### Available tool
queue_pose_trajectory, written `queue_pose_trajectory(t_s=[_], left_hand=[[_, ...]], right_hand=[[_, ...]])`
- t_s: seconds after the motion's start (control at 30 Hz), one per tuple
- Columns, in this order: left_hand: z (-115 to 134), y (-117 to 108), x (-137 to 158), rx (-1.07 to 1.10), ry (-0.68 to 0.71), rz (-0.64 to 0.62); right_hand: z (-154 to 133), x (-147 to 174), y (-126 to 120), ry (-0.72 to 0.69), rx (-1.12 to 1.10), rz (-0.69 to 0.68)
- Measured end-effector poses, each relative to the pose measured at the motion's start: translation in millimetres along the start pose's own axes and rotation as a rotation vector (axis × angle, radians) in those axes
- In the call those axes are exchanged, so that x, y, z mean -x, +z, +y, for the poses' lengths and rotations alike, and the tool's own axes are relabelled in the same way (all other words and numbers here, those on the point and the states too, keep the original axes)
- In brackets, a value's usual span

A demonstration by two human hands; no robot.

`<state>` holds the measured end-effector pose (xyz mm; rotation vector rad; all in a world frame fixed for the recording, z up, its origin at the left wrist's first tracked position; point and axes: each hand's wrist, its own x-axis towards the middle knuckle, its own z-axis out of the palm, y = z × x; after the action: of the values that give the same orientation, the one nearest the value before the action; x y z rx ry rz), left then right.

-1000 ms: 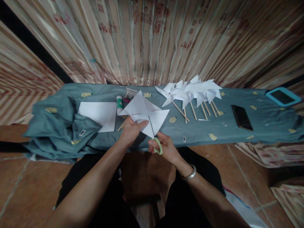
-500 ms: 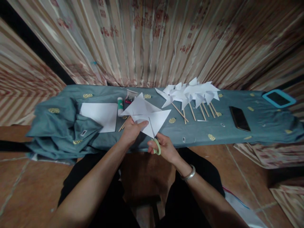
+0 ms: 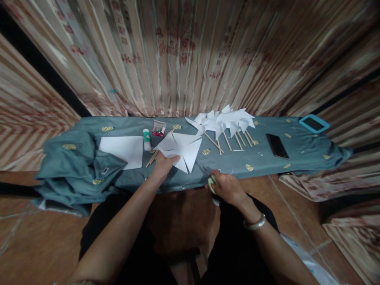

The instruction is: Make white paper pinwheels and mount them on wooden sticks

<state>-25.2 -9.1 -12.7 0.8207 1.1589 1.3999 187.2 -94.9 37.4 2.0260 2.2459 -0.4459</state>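
Observation:
My left hand pinches the near-left part of a white paper square, thumb on top. Slits run from the square's corners toward its middle. In my right hand is a pair of scissors with pale green handles, gripped by the loops. Its blades point up and left, apart from the paper. Several wooden sticks lie beside my left hand, partly under the square. Behind them stand a glue stick with a green label and an open small red box of metal pins.
Several white paper pinwheels on sticks lie along the back of the cloth-covered table. A dark phone and a blue-framed tablet are at the right. White paper sheets lie at the left, by bunched cloth.
My right hand has drawn the scissors away from the paper, to the right. The paper square now lies flatter and lower in my left hand. The view has shifted slightly.

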Motion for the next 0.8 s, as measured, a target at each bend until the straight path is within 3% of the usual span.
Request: queue_pose_trajectory(t_s=[0.2,0.37,0.5,0.63,0.8], left_hand=[[-7.3,-5.3,3.8,-0.098,-0.028,-0.166],[-4.6,-19.1,10.4,-0.152,0.000,-0.202],[2.8,-43.3,19.2,-0.294,0.029,-0.279],[18.2,-77.1,17.5,-0.572,0.181,-0.155],[38.5,-101.5,-13.1,-0.881,0.420,0.089]], right_hand=[[17.4,-33.6,-28.9,0.091,0.398,0.005],[21.1,-67.8,-32.9,0.102,0.427,-0.009],[23.9,-82.2,-35.6,0.084,0.427,-0.060],[21.9,-90.7,-38.6,0.078,0.441,-0.068],[11.6,-95.7,-38.0,0.083,0.454,-0.032]])
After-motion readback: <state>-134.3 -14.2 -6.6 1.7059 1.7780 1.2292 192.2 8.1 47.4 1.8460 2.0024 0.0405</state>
